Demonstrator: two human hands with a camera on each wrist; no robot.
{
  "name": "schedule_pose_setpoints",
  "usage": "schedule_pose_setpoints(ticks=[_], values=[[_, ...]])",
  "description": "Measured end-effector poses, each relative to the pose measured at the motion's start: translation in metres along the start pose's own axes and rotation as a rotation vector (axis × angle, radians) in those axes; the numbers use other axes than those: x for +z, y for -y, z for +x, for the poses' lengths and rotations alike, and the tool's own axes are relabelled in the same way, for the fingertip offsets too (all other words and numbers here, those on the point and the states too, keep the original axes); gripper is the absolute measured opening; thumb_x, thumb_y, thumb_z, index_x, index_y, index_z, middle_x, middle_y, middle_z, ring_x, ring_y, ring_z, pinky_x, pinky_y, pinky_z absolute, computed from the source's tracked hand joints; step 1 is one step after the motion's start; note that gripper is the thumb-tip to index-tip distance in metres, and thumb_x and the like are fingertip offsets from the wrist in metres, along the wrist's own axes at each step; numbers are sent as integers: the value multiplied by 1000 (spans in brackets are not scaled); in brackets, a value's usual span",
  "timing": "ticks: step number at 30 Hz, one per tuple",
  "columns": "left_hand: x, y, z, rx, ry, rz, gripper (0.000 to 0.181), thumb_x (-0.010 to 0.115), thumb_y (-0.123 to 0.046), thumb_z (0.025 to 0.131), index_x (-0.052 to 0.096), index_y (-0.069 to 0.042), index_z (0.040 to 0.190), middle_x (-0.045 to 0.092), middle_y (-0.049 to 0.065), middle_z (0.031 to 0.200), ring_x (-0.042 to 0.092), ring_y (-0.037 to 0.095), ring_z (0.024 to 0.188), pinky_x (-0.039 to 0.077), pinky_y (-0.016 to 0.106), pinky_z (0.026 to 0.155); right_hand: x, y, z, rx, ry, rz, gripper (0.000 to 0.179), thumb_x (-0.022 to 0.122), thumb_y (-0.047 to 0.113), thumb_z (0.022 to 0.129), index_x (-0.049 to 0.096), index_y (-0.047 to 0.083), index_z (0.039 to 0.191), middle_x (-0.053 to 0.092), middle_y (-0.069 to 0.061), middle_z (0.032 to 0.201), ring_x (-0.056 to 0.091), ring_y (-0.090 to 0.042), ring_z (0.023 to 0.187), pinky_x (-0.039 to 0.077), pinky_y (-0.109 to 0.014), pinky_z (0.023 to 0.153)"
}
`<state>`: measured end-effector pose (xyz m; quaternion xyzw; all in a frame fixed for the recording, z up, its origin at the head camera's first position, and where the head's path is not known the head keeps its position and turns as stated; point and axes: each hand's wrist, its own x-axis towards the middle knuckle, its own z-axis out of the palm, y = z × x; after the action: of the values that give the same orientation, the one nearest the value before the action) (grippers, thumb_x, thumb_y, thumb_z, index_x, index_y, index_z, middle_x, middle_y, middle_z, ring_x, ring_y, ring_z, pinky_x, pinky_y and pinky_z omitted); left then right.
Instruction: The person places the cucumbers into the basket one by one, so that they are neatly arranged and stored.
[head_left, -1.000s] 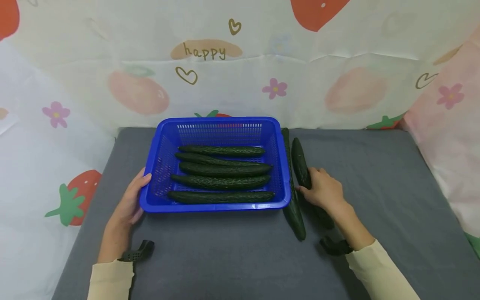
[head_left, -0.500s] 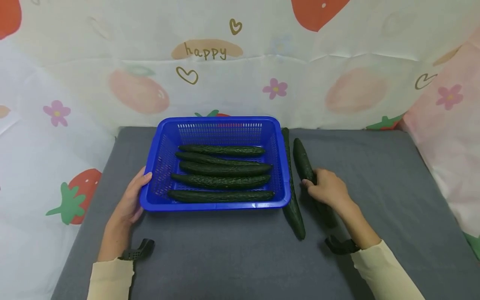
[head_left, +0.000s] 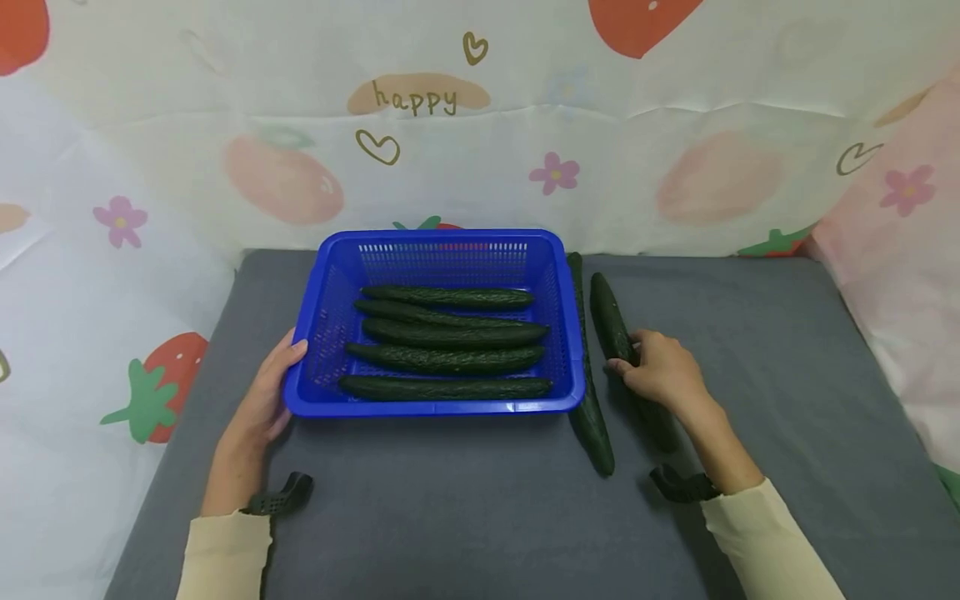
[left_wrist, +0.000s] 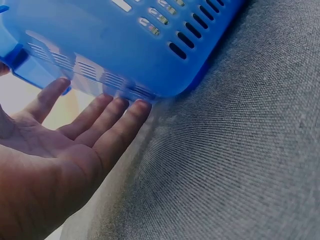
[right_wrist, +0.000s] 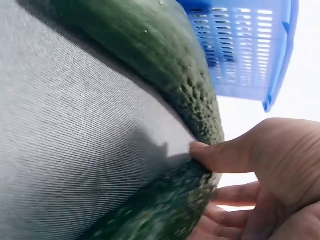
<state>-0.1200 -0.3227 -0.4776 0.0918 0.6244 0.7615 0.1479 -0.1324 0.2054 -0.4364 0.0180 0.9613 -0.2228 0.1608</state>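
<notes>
A blue plastic basket (head_left: 435,408) with slotted walls holds several dark green cucumbers (head_left: 450,361) lying crosswise. My left hand (head_left: 262,396) grips the basket's left side, its thumb at the rim; in the left wrist view the fingertips (left_wrist: 137,110) touch the outer wall (left_wrist: 125,55). To the right of the basket, my right hand (head_left: 663,371) holds a cucumber (head_left: 611,317) around its middle, thumb on the near side. In the right wrist view the thumb lies on this cucumber (right_wrist: 155,207), its fingers partly hidden behind. Another cucumber (head_left: 591,425) lies between it and the basket.
A grey cloth (head_left: 450,508) covers the table. Behind it hangs a white curtain (head_left: 480,183) printed with fruit, hearts and flowers; a pink sheet (head_left: 892,275) hangs at the right. Each wrist wears a black camera mount, the left mount (head_left: 281,496) and the right mount (head_left: 682,485).
My right hand has shifted slightly right, and the cucumber in it has moved a little away from the basket and the other cucumber. The left hand keeps its place on the basket.
</notes>
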Motion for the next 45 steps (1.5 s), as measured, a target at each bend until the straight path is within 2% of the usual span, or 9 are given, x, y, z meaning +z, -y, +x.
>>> schedule_pose_setpoints(ticks=[2, 10, 17, 24, 26, 32, 38, 42, 45], values=[[0, 0, 0, -3, -4, 4, 56, 31, -27, 115, 19, -11, 167, 59, -1, 145, 68, 12, 124, 61, 30, 97, -1, 1, 1, -8, 11, -19, 70, 68, 34, 103, 46, -12, 151, 70, -33, 127, 71, -47, 107, 58, -59, 86], [1, -1, 0, -26, -5, 29, 57, 31, -29, 115, 17, -12, 167, 58, -1, 145, 67, 12, 123, 61, 31, 96, 0, -2, 3, -15, 45, -14, 70, 65, 36, 103, 46, -12, 151, 65, -35, 136, 65, -52, 121, 54, -64, 96], [2, -1, 5, -31, 2, 49, 60, 31, -33, 115, 13, -13, 169, 48, 3, 153, 64, 14, 130, 60, 31, 99, 0, -2, 6, 7, 37, -79, 69, 58, 35, 104, 46, -13, 151, 52, -39, 149, 61, -57, 124, 58, -62, 86], [1, -2, 5, -22, -17, 28, 57, 31, -30, 115, 18, -12, 168, 58, -2, 145, 67, 12, 123, 61, 30, 95, -5, 0, 7, 6, 76, -84, 70, 57, 36, 105, 44, -12, 153, 50, -39, 151, 56, -59, 131, 55, -66, 94], [1, -3, 5, -15, -13, 21, 57, 31, -29, 115, 19, -12, 168, 58, -1, 145, 67, 12, 123, 61, 31, 95, -8, 0, 7, -1, 70, -61, 69, 59, 36, 105, 44, -11, 153, 60, -39, 141, 63, -56, 121, 57, -62, 88], [1, -6, 2, 0, -13, -4, 55, 32, -28, 115, 21, -12, 166, 62, 0, 142, 70, 12, 119, 62, 31, 93, -9, -2, 7, -19, 36, -11, 71, 65, 37, 103, 46, -10, 153, 70, -34, 125, 71, -45, 100, 58, -55, 80], [-1, -4, -2, -6, -11, 2, 54, 31, -28, 115, 20, -13, 166, 59, 0, 143, 69, 12, 121, 62, 32, 95, -5, -7, 4, -39, 30, 81, 66, 62, 33, 105, 46, -12, 151, 68, -34, 125, 69, -46, 107, 55, -62, 90], [-1, -1, -2, 0, -9, -5, 54, 31, -27, 115, 21, -12, 166, 60, 1, 142, 69, 12, 120, 62, 32, 94, -6, -9, -1, -47, 24, 132, 63, 60, 30, 106, 46, -11, 152, 57, -38, 144, 60, -54, 128, 52, -66, 100], [0, 0, -2, -1, -9, -17, 53, 32, -27, 115, 22, -12, 165, 62, 1, 140, 70, 12, 118, 62, 31, 93, -7, -8, -5, -48, 26, 155, 62, 60, 30, 107, 46, -10, 152, 54, -37, 149, 57, -55, 132, 51, -67, 103]])
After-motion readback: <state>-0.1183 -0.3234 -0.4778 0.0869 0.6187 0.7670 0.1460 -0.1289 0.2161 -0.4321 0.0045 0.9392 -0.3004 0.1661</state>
